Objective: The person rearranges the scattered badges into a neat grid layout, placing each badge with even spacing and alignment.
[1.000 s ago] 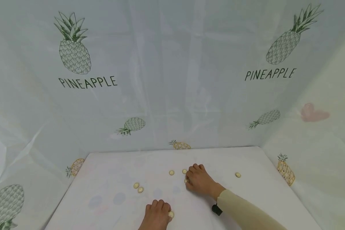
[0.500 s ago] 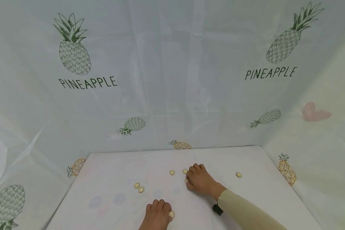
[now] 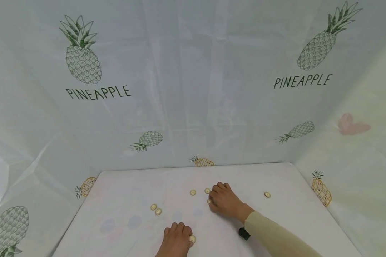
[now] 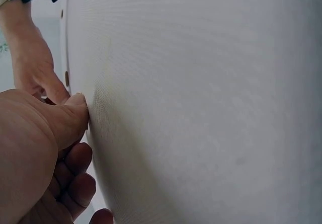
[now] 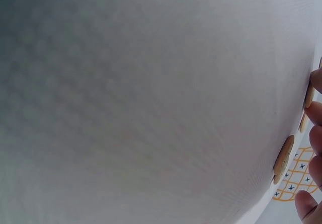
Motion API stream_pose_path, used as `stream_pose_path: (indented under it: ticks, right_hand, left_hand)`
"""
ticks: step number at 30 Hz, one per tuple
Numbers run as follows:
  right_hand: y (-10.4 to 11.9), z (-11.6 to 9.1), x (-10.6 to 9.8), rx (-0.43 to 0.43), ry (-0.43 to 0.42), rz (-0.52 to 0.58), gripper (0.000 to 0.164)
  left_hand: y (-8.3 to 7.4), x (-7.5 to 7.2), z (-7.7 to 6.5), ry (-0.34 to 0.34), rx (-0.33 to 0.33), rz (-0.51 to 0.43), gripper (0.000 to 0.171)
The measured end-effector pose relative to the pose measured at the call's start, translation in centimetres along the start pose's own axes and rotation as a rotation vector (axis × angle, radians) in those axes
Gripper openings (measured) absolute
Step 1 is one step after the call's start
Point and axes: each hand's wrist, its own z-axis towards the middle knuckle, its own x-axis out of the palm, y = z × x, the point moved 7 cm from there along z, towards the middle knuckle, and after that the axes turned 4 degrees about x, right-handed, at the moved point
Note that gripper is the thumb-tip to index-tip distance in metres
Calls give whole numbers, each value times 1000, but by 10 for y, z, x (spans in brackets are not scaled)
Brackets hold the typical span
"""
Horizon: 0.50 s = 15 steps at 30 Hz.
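The left hand pinches a round, pale-yellow disc at its right side; the right hand pinches a similar disc on its left, a third disc just beside it, a fourth disc well to its right.

The left hand is held, fingers curled, beside a white surface; the right hand and 2 discs are seen beyond.
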Motion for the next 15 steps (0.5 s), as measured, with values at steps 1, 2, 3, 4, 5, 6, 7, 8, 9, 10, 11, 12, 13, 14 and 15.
stream_pose_path:
  ticks: [1, 2, 3, 4, 5, 6, 7, 8, 9, 10, 11, 12, 13, 14, 15]
  right_hand:
    - [0, 0, 0, -3, -2, -1, 13]
    - [0, 0, 0, -4, -3, 0, 13]
    - [1, 0, 0, -6, -4, 0, 13]
    - [1, 0, 0, -7, -3, -2, 13]
    - [1, 0, 0, -8, -3, -2, 13]
    - [1, 0, 1, -8, -1, -1, 14]
    - [0, 0, 1, -5, 1, 0, 15]
    - [0, -1, 1, -1, 4, -1, 16]
    - [0, -1, 1, 3, 5, -2, 17]
    - [-1, -2, 0, 11, 11, 4, 18]
    - [-2, -2, -2, 16, 12, 12, 18]
    - [-4, -3, -3, 21, 13, 18, 19]
    - [-6, -4, -6, 27, 12, 24, 18]
    - [-8, -5, -8, 29, 10, 28, 18]
    - [-11, -6, -11, 32, 5, 29, 17]
  left_hand:
    - [0, 0, 0, 5, -4, -2, 32]
    - [0, 0, 0, 9, -7, -3, 32]
    - [0, 0, 0, 13, -9, -5, 31]
    - [0, 0, 0, 14, -10, -6, 31]
    - [0, 0, 0, 13, -10, -4, 31]
    - [0, 0, -1, 12, -10, -3, 31]
    - [0, 0, -1, 12, -10, -5, 31]
    - [0, 0, -1, 12, -9, -4, 31]
    - [0, -1, -1, 11, -9, -5, 31]
    - [0, -1, -1, 11, -9, -4, 31]
    - [0, -1, -1, 8, -8, -3, 31]
    - [0, 0, -1, 5, -8, -1, 31]
    - [0, 0, -1, 5, -8, -1, 31]
    - [1, -1, -1, 4, -8, 1, 30]
    - [1, -1, -1, 2, -6, 1, 30]
